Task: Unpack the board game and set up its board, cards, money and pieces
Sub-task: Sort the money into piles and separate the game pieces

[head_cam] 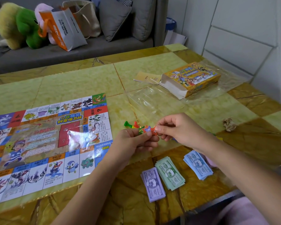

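Note:
The game board (44,143) lies unfolded on the left of the table (81,78). Right of it, above the table, both hands hold a small bundle of plastic pieces (145,129): my left hand (136,140) grips the green and red stands, and my right hand (173,127) pinches an orange piece at the bundle's right end. Three stacks of paper money lie near the front edge: purple (153,184), green (169,172) and blue (198,165). A pink stack is mostly hidden under my right forearm.
The open yellow game box (191,78) lies at the back right on clear plastic wrap (154,99), with paper slips (146,77) beside it. A crumpled paper ball (229,125) sits at the right. Behind the table stands a grey sofa with plush toys and bags.

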{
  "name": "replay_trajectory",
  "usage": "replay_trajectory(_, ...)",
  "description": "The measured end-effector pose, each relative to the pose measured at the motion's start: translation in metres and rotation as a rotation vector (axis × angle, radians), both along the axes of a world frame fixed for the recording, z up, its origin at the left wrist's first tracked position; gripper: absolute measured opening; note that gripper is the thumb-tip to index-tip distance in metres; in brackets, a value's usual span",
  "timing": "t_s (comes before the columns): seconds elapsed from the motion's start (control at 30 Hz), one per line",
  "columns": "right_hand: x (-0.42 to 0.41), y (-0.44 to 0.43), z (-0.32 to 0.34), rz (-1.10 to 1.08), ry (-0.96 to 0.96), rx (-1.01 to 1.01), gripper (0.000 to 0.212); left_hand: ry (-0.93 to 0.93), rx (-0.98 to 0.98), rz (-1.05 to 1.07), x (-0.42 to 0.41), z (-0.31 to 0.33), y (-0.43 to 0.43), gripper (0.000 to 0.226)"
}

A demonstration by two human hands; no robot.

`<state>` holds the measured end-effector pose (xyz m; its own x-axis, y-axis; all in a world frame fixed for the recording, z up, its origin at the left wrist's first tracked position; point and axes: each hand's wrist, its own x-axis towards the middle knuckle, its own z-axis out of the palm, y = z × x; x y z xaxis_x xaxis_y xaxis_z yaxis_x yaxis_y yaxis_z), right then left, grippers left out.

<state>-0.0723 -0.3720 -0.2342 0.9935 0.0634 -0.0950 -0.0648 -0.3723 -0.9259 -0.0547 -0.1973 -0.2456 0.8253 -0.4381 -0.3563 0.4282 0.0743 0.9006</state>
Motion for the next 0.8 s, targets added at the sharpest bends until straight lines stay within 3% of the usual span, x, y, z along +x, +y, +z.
replay_trajectory(0.1, 0.0, 0.003, -0.001, 0.044, -0.049, -0.125, 0.007, -0.062, 0.057, 0.036, -0.002, 0.0, -0.002, 0.013)
replay_trajectory(0.23, 0.005, -0.003, 0.0, -0.03, -0.131, -0.139, 0.01, -0.151, 0.06, 0.184, 0.003, 0.004, 0.001, 0.016)
replay_trajectory(0.3, 0.007, -0.012, -0.002, -0.04, -0.19, -0.297, 0.015, -0.19, 0.096, 0.226, 0.008, 0.006, 0.009, 0.017)
replay_trajectory(0.4, 0.007, -0.023, -0.005, 0.019, -0.223, -0.464, 0.02, -0.288, 0.26, 0.175, 0.008, 0.008, 0.015, 0.017)
replay_trajectory(0.57, 0.005, -0.03, -0.01, 0.163, -0.158, -0.49, 0.029, -0.398, 0.44, -0.003, -0.003, 0.007, 0.004, 0.016)
replay_trajectory(0.8, 0.003, -0.039, -0.01, 0.138, -0.055, -0.537, 0.027, -0.365, 0.603, -0.098, 0.003, 0.007, 0.013, 0.018)
